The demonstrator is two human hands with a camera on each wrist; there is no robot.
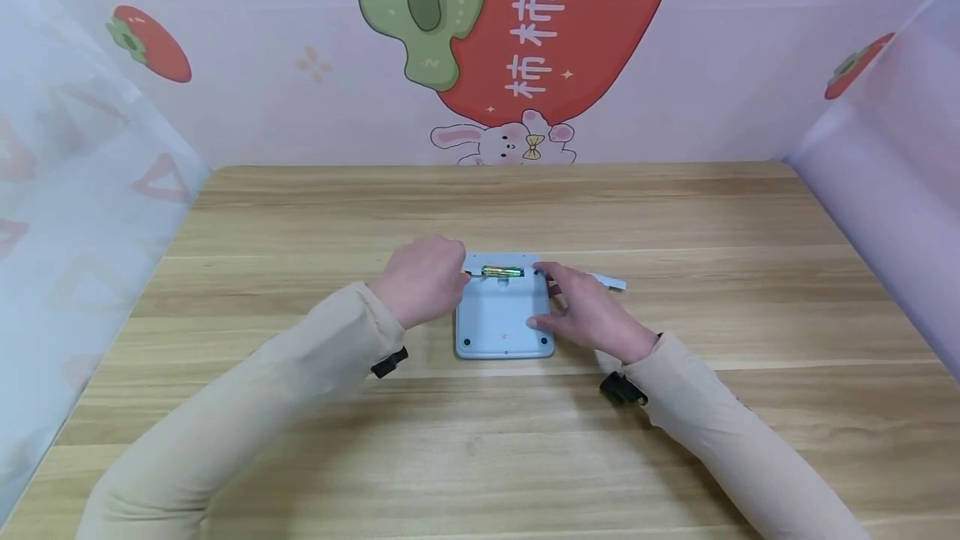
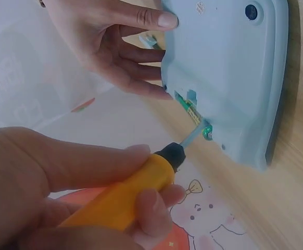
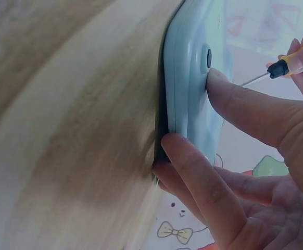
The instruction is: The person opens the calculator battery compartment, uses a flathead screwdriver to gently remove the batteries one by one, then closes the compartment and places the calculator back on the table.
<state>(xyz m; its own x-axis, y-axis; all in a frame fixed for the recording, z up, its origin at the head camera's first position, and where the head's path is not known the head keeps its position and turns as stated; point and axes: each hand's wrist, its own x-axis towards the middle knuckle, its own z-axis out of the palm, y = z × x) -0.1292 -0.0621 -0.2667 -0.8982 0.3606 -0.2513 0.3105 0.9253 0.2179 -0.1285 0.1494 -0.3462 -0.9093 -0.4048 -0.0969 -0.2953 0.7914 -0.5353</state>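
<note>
A light-blue calculator-like device (image 1: 504,319) lies back side up, black rubber feet showing at its corners. In its uncovered slot sits a green-and-gold battery (image 1: 501,271). My left hand (image 1: 425,282) grips the yellow handle of a screwdriver (image 2: 136,192); the metal tip meets the battery near one end in the left wrist view. My right hand (image 1: 588,313) holds the device by its right side, thumb on the back and fingers along the edge. In the right wrist view two fingertips (image 3: 175,143) rest at the device's side, low by the table.
A slim light-blue strip, like a battery cover (image 1: 609,282), lies on the wooden table (image 1: 480,448) just past my right hand. Behind the table stands a pale backdrop (image 1: 262,107) with fruit and rabbit drawings. Similar pale sheets flank both sides.
</note>
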